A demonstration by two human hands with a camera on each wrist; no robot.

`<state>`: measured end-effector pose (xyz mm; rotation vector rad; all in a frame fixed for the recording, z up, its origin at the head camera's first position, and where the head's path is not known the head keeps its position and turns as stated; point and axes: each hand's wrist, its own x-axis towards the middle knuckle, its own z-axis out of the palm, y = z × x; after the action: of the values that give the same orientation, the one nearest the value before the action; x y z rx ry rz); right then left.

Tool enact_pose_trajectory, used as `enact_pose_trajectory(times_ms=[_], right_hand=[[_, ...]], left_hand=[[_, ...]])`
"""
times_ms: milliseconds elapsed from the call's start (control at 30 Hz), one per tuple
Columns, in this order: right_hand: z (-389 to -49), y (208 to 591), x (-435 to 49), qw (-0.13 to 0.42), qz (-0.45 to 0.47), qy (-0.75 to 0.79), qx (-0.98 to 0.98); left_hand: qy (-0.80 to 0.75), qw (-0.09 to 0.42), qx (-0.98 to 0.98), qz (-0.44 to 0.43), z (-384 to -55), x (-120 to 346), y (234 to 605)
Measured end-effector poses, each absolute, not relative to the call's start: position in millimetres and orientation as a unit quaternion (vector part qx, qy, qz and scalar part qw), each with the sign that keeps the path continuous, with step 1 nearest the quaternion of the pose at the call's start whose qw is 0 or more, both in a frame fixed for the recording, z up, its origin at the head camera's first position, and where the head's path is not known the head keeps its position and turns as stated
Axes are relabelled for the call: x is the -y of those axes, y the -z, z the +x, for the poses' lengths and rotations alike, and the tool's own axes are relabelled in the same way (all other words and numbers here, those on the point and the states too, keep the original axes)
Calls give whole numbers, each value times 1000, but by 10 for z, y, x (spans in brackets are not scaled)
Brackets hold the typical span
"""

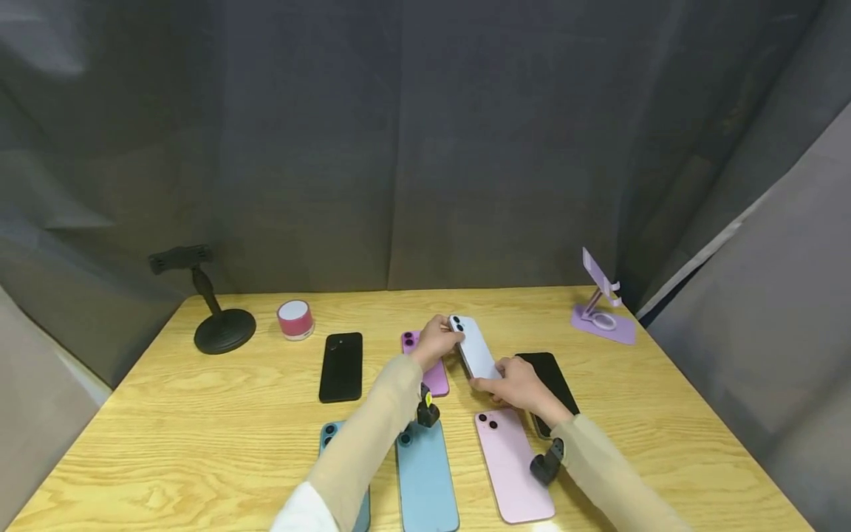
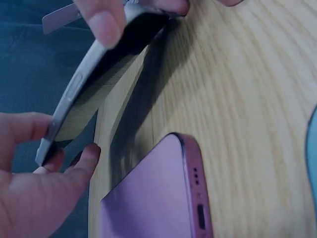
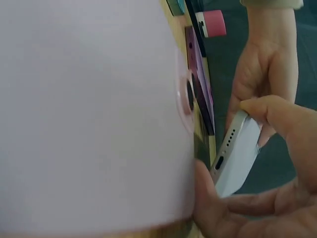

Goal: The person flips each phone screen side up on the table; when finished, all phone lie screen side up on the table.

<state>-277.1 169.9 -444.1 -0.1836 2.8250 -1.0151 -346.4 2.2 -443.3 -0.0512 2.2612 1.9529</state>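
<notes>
A white smartphone (image 1: 476,347) is held between both hands, tilted above the table with its camera side up. My left hand (image 1: 435,342) pinches its upper end near the lenses. At its lower end, my right hand (image 1: 517,383) grips the corners, and the charging port (image 3: 219,162) shows in the right wrist view. Under the left forearm lies a purple phone (image 1: 436,378), partly covered. A pale pink phone (image 1: 513,465) rests below the right hand, and a black phone (image 1: 557,384) lies beside it, partly behind the wrist.
Two blue phones (image 1: 428,480) lie near the front, one mostly under the left sleeve. Another black phone (image 1: 342,367) is left of centre. A black stand (image 1: 224,330), a pink round speaker (image 1: 295,319) and a purple phone stand (image 1: 603,325) stand towards the back of the table (image 1: 166,443).
</notes>
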Motion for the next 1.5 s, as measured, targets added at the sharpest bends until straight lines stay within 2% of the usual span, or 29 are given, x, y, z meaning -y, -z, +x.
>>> enact_pose_trajectory(times_ms=[167, 467, 767, 1233, 1500], right_hand=[[-2763, 4457, -1794, 111, -97, 402, -904], [-2774, 4442, -1926, 204, -194, 490, -825], [-2765, 4405, -1905, 238, -208, 514, -797], [-2740, 4376, -2000, 188, -236, 467, -831], [-2583, 4181, -1936, 103, -215, 460, -855]], left_hand=[[-687, 110, -718, 2, -3452, 17, 4448], [-746, 133, -650, 57, -3450, 10, 4448], [-762, 160, -623, 73, -3438, 15, 4435], [-776, 158, -598, 120, -3380, -19, 4426], [-764, 134, -620, 118, -3367, -79, 4447]])
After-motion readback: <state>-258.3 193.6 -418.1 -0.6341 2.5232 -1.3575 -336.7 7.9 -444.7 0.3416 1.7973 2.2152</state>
